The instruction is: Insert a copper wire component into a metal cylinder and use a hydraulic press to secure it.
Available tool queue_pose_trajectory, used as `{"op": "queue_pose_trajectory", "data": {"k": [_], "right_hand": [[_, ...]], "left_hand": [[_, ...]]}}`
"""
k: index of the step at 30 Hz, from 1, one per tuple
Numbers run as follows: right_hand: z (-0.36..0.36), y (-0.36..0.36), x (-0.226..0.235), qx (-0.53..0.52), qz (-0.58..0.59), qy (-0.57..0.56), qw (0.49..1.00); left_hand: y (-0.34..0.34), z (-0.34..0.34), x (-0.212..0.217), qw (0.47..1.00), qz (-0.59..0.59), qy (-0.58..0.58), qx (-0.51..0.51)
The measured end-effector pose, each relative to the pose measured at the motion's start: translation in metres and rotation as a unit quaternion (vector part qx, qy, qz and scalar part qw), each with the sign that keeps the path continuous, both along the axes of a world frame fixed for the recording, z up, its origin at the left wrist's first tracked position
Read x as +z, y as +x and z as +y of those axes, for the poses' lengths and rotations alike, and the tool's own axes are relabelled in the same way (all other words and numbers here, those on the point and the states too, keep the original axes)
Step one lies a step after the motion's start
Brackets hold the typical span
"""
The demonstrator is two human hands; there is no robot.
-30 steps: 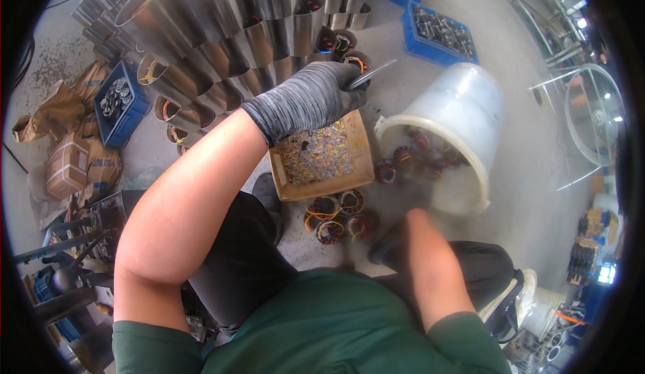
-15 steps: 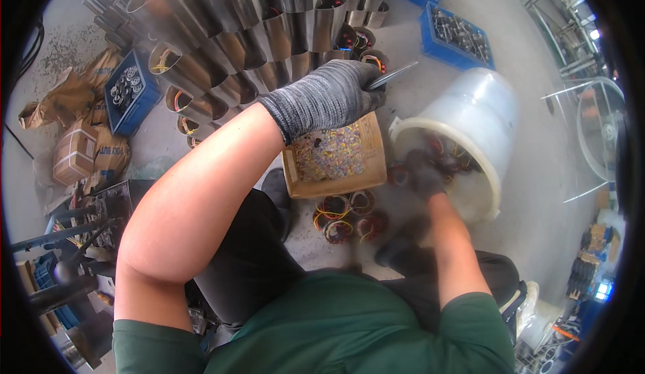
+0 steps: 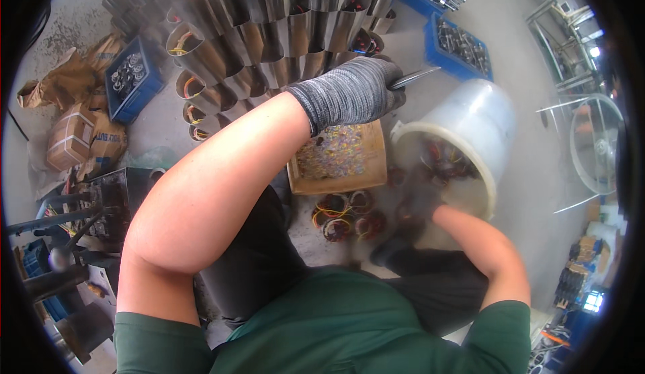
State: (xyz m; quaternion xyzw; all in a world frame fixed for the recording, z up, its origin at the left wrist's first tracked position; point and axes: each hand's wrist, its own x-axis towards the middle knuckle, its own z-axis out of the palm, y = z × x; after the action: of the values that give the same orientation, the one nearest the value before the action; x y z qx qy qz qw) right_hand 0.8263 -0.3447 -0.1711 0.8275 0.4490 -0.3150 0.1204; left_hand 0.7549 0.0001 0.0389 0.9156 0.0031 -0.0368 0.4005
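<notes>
Wire-wound rings point(image 3: 337, 229) huddle on the floor point(image 3: 527, 152), close enough to snag one another. The left hand point(image 3: 356, 95) has its grip closed round a slim pointed tool point(image 3: 418, 77) that could scratch them. The right hand point(image 3: 419, 199) blurs by the tipped bucket point(image 3: 482, 115), grip unreadable; a bump might roll it, jostling the rings inside.

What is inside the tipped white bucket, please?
Wire coils with red and yellow wires lie inside the bucket. Its wall hides the far end, and the right hand covers part of the opening.

Head-worn fisheye view, facing down over the torso point(image 3: 336, 327), forearms point(image 3: 228, 162) close, hands point(image 3: 353, 92) mid-frame, floor point(image 3: 521, 58) beyond
</notes>
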Motion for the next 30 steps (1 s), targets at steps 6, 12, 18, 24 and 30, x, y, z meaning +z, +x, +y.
{"op": "queue_pose_trajectory", "data": {"k": [6, 12, 18, 24, 30], "right_hand": [[0.004, -0.092, -0.006, 0.144, 0.158, 0.175, 0.961], [0.044, -0.141, -0.05, 0.305, 0.124, 0.21, 0.921], [0.042, -0.135, -0.065, 0.33, 0.012, 0.289, 0.899], [0.01, -0.045, -0.045, 0.017, 0.241, 0.127, 0.962], [-0.039, 0.056, -0.158, -0.132, -0.136, -0.012, 0.982]], "left_hand": [[0.0, -0.005, 0.008, 1.0, 0.012, 0.02, -0.008], [-0.002, -0.003, 0.006, 1.0, 0.017, 0.019, -0.01], [0.002, -0.003, -0.005, 1.0, -0.01, 0.019, -0.009], [0.005, -0.004, -0.006, 1.0, 0.008, 0.01, -0.008], [-0.002, -0.005, 0.001, 1.0, 0.024, -0.015, -0.005]]}}
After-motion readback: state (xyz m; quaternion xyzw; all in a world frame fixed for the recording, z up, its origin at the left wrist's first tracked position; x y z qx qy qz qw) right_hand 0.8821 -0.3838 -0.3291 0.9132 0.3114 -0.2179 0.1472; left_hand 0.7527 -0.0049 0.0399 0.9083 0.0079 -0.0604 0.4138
